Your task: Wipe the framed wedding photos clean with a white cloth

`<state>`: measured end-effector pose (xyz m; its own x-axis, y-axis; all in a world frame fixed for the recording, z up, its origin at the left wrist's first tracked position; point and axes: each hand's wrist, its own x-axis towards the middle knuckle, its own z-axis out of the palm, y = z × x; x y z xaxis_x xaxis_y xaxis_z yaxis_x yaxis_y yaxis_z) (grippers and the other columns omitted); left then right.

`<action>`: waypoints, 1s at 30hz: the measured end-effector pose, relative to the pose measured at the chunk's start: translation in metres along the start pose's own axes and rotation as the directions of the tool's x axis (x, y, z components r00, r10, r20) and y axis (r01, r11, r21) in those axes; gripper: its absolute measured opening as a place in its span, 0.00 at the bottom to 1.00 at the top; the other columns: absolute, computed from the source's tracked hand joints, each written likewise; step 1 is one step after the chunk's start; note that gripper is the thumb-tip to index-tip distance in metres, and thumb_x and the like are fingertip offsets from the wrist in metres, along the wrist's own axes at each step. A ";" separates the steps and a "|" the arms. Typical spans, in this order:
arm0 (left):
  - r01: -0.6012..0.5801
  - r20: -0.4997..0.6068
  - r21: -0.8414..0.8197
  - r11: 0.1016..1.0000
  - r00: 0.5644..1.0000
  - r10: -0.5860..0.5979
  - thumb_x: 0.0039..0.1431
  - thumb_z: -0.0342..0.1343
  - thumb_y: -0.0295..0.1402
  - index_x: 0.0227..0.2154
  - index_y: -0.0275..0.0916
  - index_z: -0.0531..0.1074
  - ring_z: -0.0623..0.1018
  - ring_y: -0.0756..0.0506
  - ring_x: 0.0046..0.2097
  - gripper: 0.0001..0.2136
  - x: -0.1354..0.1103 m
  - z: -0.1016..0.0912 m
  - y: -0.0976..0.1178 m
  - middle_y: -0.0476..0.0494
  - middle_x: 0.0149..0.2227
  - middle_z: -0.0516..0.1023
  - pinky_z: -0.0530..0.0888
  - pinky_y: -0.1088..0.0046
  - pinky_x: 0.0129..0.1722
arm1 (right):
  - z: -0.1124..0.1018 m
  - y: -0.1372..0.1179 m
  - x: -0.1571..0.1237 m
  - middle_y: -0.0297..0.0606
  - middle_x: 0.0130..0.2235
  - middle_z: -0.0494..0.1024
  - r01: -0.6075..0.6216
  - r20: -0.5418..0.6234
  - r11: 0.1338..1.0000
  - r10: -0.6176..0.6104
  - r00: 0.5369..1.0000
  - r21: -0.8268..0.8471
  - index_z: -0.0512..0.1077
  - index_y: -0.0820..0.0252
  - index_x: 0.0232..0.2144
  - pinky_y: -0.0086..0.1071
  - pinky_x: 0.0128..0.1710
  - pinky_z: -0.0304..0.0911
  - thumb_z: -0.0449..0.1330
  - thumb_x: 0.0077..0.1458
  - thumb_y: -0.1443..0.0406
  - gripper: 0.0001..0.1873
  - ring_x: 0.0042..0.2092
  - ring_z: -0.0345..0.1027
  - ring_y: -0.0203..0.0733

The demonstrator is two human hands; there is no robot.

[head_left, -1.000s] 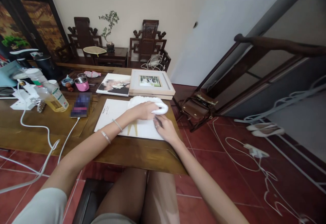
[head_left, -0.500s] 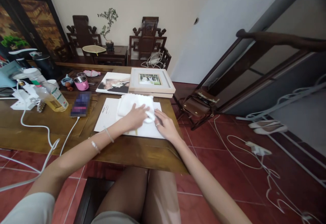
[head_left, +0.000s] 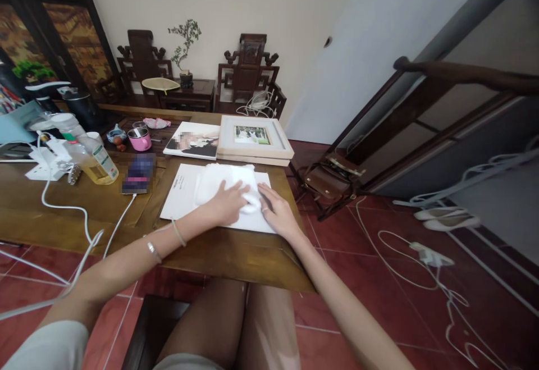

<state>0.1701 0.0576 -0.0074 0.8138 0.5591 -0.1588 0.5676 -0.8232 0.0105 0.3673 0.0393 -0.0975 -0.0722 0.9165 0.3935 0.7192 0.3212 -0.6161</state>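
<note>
One white cloth (head_left: 209,182), soft and fuzzy, folded into a thick pad, lies under the left hand (head_left: 229,204), whose fingers are spread over it, pressing rather than gripping. The right hand (head_left: 281,215) has its fingers loosely extended, thumb apart, grasping nothing, just right of the cloth; whether their tips touch its edge is hard to tell. Beneath the fingers is one flat, rectangular white board (head_left: 173,199) on a smooth brown wooden tabletop (head_left: 236,255). Beyond the fingers lie one broad, pale-edged picture frame (head_left: 228,134) and, left of it, one thin photo panel (head_left: 202,140). Well left of the fingers are one phone (head_left: 138,173), one rounded pink mug (head_left: 138,143) and one clear bottle (head_left: 95,165) of yellow liquid.
</note>
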 end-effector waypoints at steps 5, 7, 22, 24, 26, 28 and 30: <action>0.047 -0.052 -0.022 0.999 0.997 -0.048 0.58 0.48 0.24 0.55 0.35 0.69 0.48 0.32 0.69 0.21 0.022 0.002 -0.014 0.32 0.68 0.50 0.50 0.35 0.60 | 0.002 0.003 0.000 0.46 0.63 0.64 0.004 0.015 0.999 -0.005 1.000 0.039 0.66 0.61 0.59 0.51 0.66 0.47 0.50 0.58 0.64 0.26 0.66 0.53 0.49; 0.025 -0.045 0.026 0.999 0.999 -0.023 0.57 0.48 0.24 0.51 0.35 0.72 0.50 0.30 0.68 0.19 0.010 0.003 0.001 0.31 0.67 0.52 0.52 0.34 0.59 | 0.003 0.004 0.000 0.45 0.62 0.65 0.016 0.010 0.999 -0.016 1.000 0.049 0.67 0.61 0.59 0.51 0.66 0.47 0.50 0.58 0.65 0.26 0.66 0.53 0.49; -0.080 -0.033 -0.083 0.993 0.996 0.078 0.60 0.45 0.26 0.48 0.38 0.74 0.50 0.36 0.69 0.17 -0.026 0.002 -0.007 0.38 0.67 0.56 0.53 0.41 0.62 | 0.002 0.003 0.001 0.50 0.60 0.67 0.014 0.005 1.000 -0.014 1.000 0.014 0.69 0.66 0.56 0.52 0.66 0.49 0.50 0.59 0.64 0.24 0.64 0.56 0.50; -0.042 -0.016 -0.152 0.987 0.999 0.040 0.61 0.44 0.25 0.50 0.37 0.72 0.46 0.37 0.70 0.18 -0.012 -0.001 -0.030 0.39 0.68 0.54 0.51 0.39 0.62 | 0.002 0.003 0.001 0.48 0.60 0.68 0.013 0.005 1.000 -0.013 1.000 0.021 0.69 0.64 0.56 0.52 0.65 0.50 0.51 0.59 0.63 0.24 0.64 0.57 0.50; 0.003 -0.024 -0.184 0.983 1.000 -0.008 0.61 0.43 0.25 0.51 0.37 0.70 0.45 0.37 0.70 0.18 -0.004 -0.002 -0.043 0.39 0.68 0.52 0.48 0.37 0.62 | 0.002 0.004 0.001 0.46 0.60 0.68 0.012 -0.001 0.999 -0.012 1.000 0.034 0.70 0.61 0.56 0.52 0.65 0.50 0.51 0.59 0.63 0.23 0.64 0.57 0.49; 0.025 -0.036 -0.167 0.986 0.999 -0.031 0.61 0.43 0.25 0.52 0.37 0.70 0.45 0.37 0.70 0.19 -0.002 -0.002 -0.045 0.40 0.68 0.52 0.48 0.35 0.61 | 0.003 0.005 0.001 0.45 0.60 0.68 0.012 -0.005 0.999 -0.012 1.000 0.041 0.70 0.60 0.56 0.52 0.65 0.50 0.52 0.59 0.63 0.23 0.64 0.57 0.49; 0.017 -0.038 -0.108 0.994 0.999 -0.021 0.59 0.44 0.24 0.52 0.38 0.70 0.45 0.35 0.70 0.20 -0.008 0.000 -0.034 0.39 0.68 0.52 0.49 0.33 0.60 | 0.003 0.005 0.000 0.46 0.60 0.68 0.011 -0.006 0.999 -0.011 1.000 0.043 0.70 0.61 0.56 0.52 0.65 0.50 0.52 0.59 0.63 0.23 0.64 0.57 0.50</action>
<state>0.1448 0.0810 -0.0060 0.8056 0.5799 -0.1215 0.5917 -0.7979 0.1146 0.3689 0.0421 -0.1027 -0.0761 0.9116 0.4040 0.6881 0.3413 -0.6404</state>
